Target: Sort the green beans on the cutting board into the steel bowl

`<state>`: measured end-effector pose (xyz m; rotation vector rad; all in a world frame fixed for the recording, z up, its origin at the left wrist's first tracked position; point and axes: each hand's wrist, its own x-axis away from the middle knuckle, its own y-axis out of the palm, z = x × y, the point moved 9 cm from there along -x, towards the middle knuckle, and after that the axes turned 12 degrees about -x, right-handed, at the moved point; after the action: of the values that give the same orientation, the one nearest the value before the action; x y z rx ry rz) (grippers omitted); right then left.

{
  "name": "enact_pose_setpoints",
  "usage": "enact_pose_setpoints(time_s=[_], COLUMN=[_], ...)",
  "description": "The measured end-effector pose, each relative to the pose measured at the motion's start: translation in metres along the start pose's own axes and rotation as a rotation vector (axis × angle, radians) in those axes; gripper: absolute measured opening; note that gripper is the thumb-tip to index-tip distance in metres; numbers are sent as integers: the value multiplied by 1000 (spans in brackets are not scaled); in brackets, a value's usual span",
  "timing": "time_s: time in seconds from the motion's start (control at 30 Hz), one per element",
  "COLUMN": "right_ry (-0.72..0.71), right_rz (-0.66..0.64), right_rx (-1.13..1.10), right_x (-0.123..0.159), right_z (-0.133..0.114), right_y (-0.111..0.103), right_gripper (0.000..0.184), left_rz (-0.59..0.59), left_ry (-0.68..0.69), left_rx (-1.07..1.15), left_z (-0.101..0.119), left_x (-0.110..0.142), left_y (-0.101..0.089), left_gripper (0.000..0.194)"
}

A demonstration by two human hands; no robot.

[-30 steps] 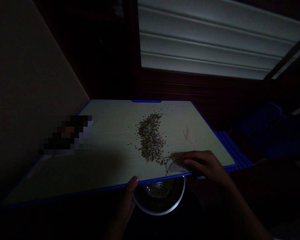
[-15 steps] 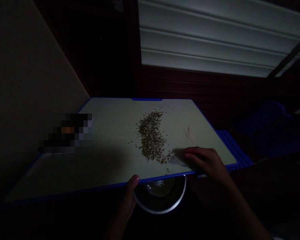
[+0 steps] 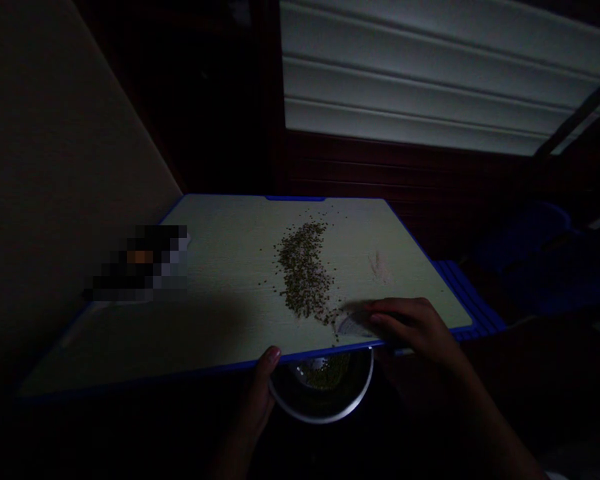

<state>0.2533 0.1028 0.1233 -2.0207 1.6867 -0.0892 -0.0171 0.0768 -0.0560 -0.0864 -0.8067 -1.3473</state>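
A pile of small green-brown grains [image 3: 304,275] lies on a pale board with a blue rim [image 3: 220,287]. My right hand [image 3: 414,328] rests on the board's near edge, fingers curled on a small pale scraper-like piece [image 3: 351,325] that touches the near end of the pile. Below the edge my left hand [image 3: 259,397] grips the rim of a round metal bowl [image 3: 322,389], thumb up against the board's edge. Some grains lie inside the bowl. The scene is very dark.
A small pale smear of powder [image 3: 379,267] marks the board right of the pile. A blurred dark object [image 3: 137,264] sits at the board's left. A wall [image 3: 50,167] stands to the left, a lit ribbed panel [image 3: 430,87] behind, and blue ribbed plastic [image 3: 467,300] to the right.
My right hand has made a small back-and-forth stroke with the pale piece at the near end of the pile. The bowl and my left hand have stayed under the edge.
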Motion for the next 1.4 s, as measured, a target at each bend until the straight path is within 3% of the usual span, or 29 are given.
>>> enact_pose_setpoints(time_s=[0.4, 0.57, 0.77, 0.97, 1.17, 1.33, 1.4], right_ry=[-1, 5, -27, -78, -60, 28, 30], right_rz=[-54, -44, -124, -189, -117, 60, 51], right_rx=[-16, -19, -30, -41, -53, -48, -40], right_x=[0, 1, -3, -7, -6, -1, -1], right_z=[-2, -2, -6, -12, -10, 3, 3], right_y=[4, 4, 13, 20, 13, -6, -6], right_gripper=[21, 22, 24, 25, 20, 21, 21], left_rz=[-20, 9, -36, -5, 6, -10, -14], left_ry=[-4, -20, -2, -53, -19, -3, -8], left_rx=[-39, -48, -51, -67, -54, -16, -29], left_z=[-1, -3, -2, -7, -3, 1, 1], left_x=[-1, -2, -3, -5, -2, 2, 2], left_y=[0, -5, 1, -5, -6, -1, 0], left_gripper=[40, 33, 35, 31, 28, 31, 34])
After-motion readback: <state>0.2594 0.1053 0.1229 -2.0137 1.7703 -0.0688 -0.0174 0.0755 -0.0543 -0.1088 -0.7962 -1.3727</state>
